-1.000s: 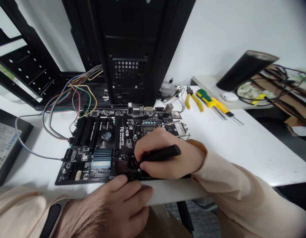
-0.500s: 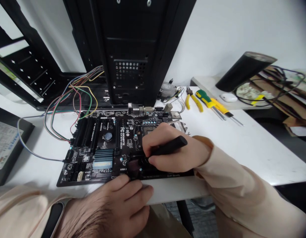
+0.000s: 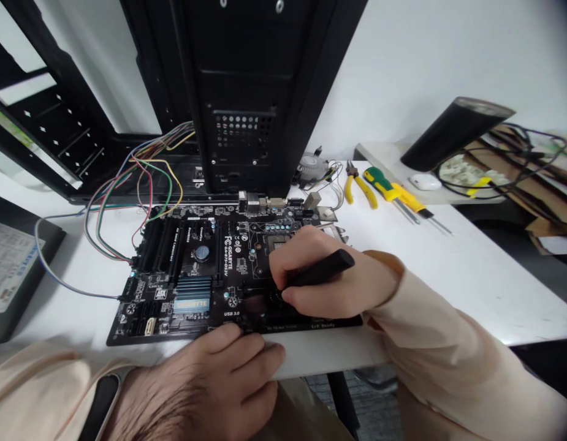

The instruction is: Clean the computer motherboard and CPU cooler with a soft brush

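My right hand [image 3: 342, 288] is closed around a slim black round-handled tool [image 3: 327, 267], with the handle angled up and to the right. My fingers hide its tip, so I can't see exactly what it touches, but my fingertips [image 3: 287, 296] are down on the board, to the right of the printed "USB 3.0" label. My left hand [image 3: 219, 380] lies at the near edge of the board, fingers curled and its fingertips [image 3: 265, 355] just past the table's edge; I can't tell whether it's gripping anything. A black wristband [image 3: 99, 404] circles my left wrist.

The black Gigabyte motherboard [image 3: 239, 263] lies flat on the white table [image 3: 462, 288], right in front of me. Thin multicoloured wires [image 3: 145, 184] loop across the table from the tall black metal computer case [image 3: 241, 86], which stands upright on the far side and overhangs the board's far edge. To the far right are yellow-handled pliers [image 3: 360, 190] and a green-and-yellow screwdriver [image 3: 384, 185], with a white mouse [image 3: 425, 182] beyond them. On the left sits a black box with a printed label [image 3: 11, 269].
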`<state>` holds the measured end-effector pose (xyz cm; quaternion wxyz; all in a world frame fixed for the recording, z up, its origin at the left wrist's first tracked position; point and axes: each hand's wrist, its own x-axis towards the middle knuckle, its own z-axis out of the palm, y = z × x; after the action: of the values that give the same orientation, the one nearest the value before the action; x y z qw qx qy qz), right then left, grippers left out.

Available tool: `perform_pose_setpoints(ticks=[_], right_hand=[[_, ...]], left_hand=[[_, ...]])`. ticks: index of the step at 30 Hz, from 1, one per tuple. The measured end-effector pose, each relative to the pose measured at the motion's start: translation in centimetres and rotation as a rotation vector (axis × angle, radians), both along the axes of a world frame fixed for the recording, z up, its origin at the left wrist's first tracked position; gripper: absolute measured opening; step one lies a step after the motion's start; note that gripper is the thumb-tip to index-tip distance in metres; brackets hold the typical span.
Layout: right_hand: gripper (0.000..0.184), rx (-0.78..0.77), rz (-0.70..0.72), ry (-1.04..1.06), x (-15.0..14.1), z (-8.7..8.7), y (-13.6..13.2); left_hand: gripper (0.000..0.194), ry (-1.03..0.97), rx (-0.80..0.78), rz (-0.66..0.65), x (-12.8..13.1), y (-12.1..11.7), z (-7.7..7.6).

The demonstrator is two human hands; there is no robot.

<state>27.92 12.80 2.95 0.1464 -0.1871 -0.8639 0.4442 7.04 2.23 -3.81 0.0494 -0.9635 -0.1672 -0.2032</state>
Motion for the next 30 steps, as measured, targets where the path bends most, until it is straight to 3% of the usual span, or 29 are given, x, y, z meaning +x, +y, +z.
perform_pose_setpoints(ticks=[11,17,24,30], right_hand=[[0.017,-0.022,-0.021,0.012,0.8,0.7,0.3],[0.014,0.02,-0.129,0.171,1.3,1.0,0.6],[0.009,0.007,-0.039,0.105,0.3,-0.3,0.5],[0.013,-0.036,-0.004,0.059,0.6,0.2,0.5]], left_hand=[[0.007,-0.034,0.017,0.009,0.0,0.1,-0.5],[0.007,-0.018,0.054,0.035,0.0,0.1,-1.0],[0.009,0.01,0.041,0.026,-0.2,0.1,-0.4],[0.007,-0.092,0.058,0.014,0.1,0.2,-1.3]])
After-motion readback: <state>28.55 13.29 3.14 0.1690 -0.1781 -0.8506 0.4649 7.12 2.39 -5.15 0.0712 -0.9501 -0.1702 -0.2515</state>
